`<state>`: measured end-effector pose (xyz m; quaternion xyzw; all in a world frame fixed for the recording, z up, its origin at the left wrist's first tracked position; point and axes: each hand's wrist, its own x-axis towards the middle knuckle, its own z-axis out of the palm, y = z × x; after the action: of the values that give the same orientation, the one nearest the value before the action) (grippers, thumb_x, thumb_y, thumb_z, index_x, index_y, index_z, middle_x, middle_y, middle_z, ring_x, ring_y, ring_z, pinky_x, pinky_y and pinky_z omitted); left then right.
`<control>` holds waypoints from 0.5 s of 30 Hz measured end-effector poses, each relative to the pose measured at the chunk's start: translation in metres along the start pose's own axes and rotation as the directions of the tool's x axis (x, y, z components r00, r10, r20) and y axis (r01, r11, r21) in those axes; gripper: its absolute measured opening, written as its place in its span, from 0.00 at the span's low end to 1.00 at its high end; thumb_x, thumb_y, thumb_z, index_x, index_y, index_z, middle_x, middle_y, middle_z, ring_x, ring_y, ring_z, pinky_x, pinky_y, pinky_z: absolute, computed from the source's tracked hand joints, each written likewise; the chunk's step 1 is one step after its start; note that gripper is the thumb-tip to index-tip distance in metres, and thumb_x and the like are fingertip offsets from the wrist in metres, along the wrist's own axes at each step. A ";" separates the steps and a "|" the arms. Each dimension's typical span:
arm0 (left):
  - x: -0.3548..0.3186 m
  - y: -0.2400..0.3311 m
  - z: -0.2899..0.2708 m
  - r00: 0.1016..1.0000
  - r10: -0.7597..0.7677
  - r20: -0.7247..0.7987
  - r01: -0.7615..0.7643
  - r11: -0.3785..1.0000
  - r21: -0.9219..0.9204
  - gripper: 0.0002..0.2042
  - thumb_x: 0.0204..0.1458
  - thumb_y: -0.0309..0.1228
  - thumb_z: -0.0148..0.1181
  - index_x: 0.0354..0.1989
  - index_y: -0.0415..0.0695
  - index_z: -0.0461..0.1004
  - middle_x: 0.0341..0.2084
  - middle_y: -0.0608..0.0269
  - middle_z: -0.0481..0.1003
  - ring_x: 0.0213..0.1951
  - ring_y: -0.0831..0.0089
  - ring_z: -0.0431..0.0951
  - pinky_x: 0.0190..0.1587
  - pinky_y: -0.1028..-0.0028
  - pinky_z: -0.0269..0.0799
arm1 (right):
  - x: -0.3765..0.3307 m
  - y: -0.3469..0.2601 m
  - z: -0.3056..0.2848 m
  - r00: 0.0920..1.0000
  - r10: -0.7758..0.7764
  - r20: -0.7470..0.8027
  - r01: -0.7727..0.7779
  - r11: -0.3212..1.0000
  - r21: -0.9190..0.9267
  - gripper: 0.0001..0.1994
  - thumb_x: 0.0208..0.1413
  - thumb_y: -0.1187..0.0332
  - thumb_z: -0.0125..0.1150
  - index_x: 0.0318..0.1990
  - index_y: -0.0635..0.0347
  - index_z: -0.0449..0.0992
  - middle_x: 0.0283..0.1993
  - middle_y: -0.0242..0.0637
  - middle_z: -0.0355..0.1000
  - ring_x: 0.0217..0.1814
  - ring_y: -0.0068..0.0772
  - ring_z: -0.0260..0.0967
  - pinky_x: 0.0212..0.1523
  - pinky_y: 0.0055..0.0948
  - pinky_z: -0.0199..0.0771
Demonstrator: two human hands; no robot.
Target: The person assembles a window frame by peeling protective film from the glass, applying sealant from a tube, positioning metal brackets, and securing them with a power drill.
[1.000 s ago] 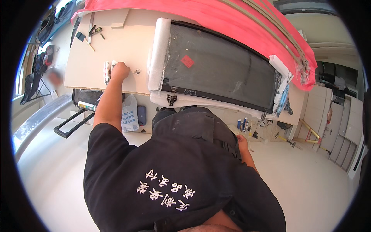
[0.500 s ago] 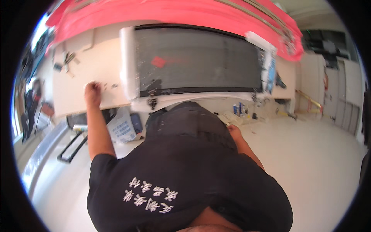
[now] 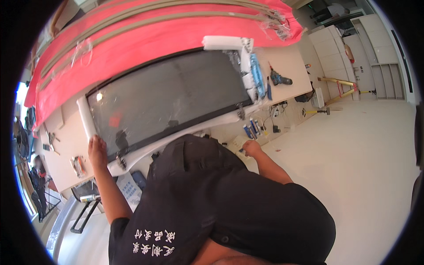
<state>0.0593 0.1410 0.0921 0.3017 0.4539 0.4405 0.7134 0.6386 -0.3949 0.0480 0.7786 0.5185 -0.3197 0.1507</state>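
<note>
A dark glass panel [image 3: 170,92] with a black frame lies on the workbench in front of me. White foam wrapping [image 3: 86,119] runs along its left edge, and more foam covers its far right corner. My left hand [image 3: 97,151] is at the lower end of that left strip, fingers stretched out and touching the foam. Black fittings [image 3: 120,162] show by the panel's near left corner. Beside my body, past the bench's near edge, my right hand [image 3: 251,148] hangs with its fingers curled. Whatever it may hold is too small to make out.
On the bench [image 3: 66,152] at left lie small tools and an orange-white packet [image 3: 78,167]. A blue cordless drill [image 3: 280,78] sits at right. Long strips [image 3: 150,22] rest on pink sheeting behind. Blue tubes [image 3: 251,128] and cables stand below, a yellow-legged stand [image 3: 340,86] farther right.
My view has turned, so the panel appears tilted. My left hand has gone from above small parts on the bench to the panel's foam-wrapped left edge. The right hand remains beside my body.
</note>
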 end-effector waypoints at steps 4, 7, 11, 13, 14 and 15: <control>-0.039 -0.063 0.079 0.993 -0.110 0.031 0.109 0.994 0.024 0.09 0.69 0.38 0.54 0.45 0.45 0.74 0.31 0.70 0.73 0.31 0.79 0.73 0.33 0.79 0.71 | 0.030 0.145 -0.028 0.667 0.644 -0.375 -0.322 0.703 0.635 0.08 0.58 0.62 0.62 0.36 0.55 0.83 0.26 0.39 0.80 0.32 0.36 0.81 0.33 0.34 0.78; -0.062 -0.103 0.139 0.962 -0.271 0.037 0.267 0.959 0.094 0.11 0.68 0.42 0.56 0.41 0.48 0.74 0.29 0.72 0.73 0.30 0.80 0.74 0.32 0.78 0.72 | 0.053 0.235 -0.088 0.555 0.667 -0.497 -0.241 0.701 0.671 0.11 0.59 0.62 0.61 0.42 0.57 0.81 0.34 0.41 0.81 0.36 0.38 0.80 0.40 0.37 0.77; -0.105 -0.122 0.203 0.898 -0.435 -0.066 0.440 0.887 0.140 0.11 0.68 0.43 0.56 0.40 0.48 0.74 0.29 0.72 0.73 0.28 0.81 0.73 0.31 0.79 0.73 | 0.089 0.296 -0.154 0.544 0.695 -0.471 -0.250 0.669 0.700 0.16 0.57 0.63 0.63 0.50 0.59 0.80 0.47 0.46 0.80 0.48 0.47 0.80 0.50 0.40 0.79; -0.126 -0.126 0.221 0.888 -0.452 -0.080 0.458 0.861 0.219 0.11 0.68 0.43 0.56 0.40 0.48 0.74 0.29 0.73 0.73 0.27 0.81 0.73 0.31 0.79 0.73 | 0.110 0.322 -0.174 0.551 0.664 -0.505 -0.273 0.716 0.643 0.20 0.55 0.67 0.64 0.56 0.59 0.77 0.54 0.46 0.77 0.54 0.46 0.77 0.55 0.39 0.76; -0.139 -0.128 0.226 0.885 -0.456 -0.099 0.465 0.848 0.254 0.11 0.68 0.42 0.56 0.41 0.48 0.74 0.29 0.73 0.73 0.27 0.81 0.73 0.30 0.79 0.73 | 0.121 0.330 -0.188 0.570 0.629 -0.529 -0.300 0.759 0.579 0.23 0.54 0.68 0.64 0.58 0.58 0.76 0.59 0.46 0.75 0.59 0.47 0.74 0.60 0.40 0.73; -0.151 -0.128 0.228 0.870 -0.478 -0.124 0.494 0.839 0.230 0.11 0.67 0.42 0.57 0.41 0.48 0.74 0.28 0.73 0.73 0.27 0.82 0.73 0.30 0.80 0.73 | 0.132 0.337 -0.202 0.590 0.591 -0.550 -0.323 0.797 0.510 0.25 0.53 0.70 0.64 0.61 0.58 0.74 0.64 0.46 0.72 0.65 0.48 0.71 0.65 0.40 0.71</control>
<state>0.2827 -0.0572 0.1361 0.2519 0.5897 0.1924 0.7428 1.0467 -0.3272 0.0802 0.9610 0.2462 -0.0460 -0.1175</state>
